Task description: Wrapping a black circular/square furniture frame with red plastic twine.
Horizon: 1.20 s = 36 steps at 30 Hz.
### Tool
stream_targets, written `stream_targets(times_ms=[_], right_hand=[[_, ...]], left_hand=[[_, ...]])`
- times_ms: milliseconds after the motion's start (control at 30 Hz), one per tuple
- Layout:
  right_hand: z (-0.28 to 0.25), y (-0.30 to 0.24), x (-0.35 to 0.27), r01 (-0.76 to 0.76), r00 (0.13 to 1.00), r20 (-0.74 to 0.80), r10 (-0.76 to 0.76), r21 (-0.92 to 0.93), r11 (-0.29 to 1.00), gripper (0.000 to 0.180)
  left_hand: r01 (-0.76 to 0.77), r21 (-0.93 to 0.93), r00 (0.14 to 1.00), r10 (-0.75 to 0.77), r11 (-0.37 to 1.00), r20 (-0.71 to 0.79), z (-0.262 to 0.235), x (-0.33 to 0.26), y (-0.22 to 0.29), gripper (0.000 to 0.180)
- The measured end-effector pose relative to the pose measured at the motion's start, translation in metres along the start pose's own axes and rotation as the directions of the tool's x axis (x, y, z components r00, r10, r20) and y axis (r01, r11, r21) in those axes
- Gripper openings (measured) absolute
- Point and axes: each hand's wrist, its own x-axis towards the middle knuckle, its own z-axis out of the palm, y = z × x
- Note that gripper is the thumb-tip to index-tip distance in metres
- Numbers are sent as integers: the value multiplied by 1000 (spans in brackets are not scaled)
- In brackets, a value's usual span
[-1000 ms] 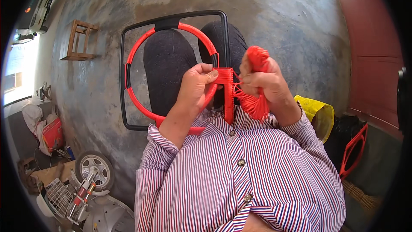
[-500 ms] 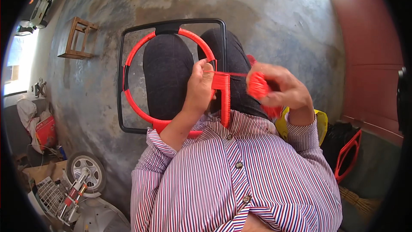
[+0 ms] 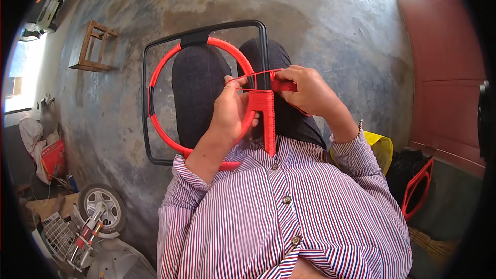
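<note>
A black rectangular frame [image 3: 196,37] with a round inner ring [image 3: 161,132] lies over my thighs. Red cord covers most of the ring, with black gaps between. A closely wound red strip [image 3: 268,124] runs along the frame's near right side. My left hand [image 3: 227,109] is closed around the ring's right side, a strand crossing its raised thumb and fingertips. Just outside the frame's right bar, my right hand [image 3: 311,93] grips a bundle of red cord [image 3: 284,86]. A taut strand [image 3: 266,72] runs across the bar between both hands.
On the concrete floor at the far left stands a wooden stool [image 3: 93,46]. A wheel [image 3: 102,207] and scooter parts lie at the lower left. To my right are a yellow bag [image 3: 380,150] and another red-and-black frame [image 3: 419,188], near a red door [image 3: 444,51].
My right hand has moved left and slightly up with the cord bundle, close to the right bar. The frame has tilted slightly, and my left fingers now spread a strand.
</note>
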Motion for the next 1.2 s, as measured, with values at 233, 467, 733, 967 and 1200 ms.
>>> stream_targets(times_ms=[233,467,733,967,1200], right_hand=[[12,-13,10,21,999,27,-26,167,986,32],[19,-11,3,96,908,-416,-51,89,991,22],[24,-46,14,147,977,-143,-160,-93,985,41],[27,-5,17,382,900,-309,-308,217,898,35],[-66,55,-7,411,763,-427,485,900,146,16]], left_hand=[[-50,-122,997,55,991,45,5,-6,2,40],[-374,5,920,372,927,-126,3,0,-13,26],[-705,625,534,831,336,154,-2,-10,-24,24],[-736,373,637,765,565,95,5,-14,-22,21],[-484,128,872,489,866,-13,-5,3,-13,18]])
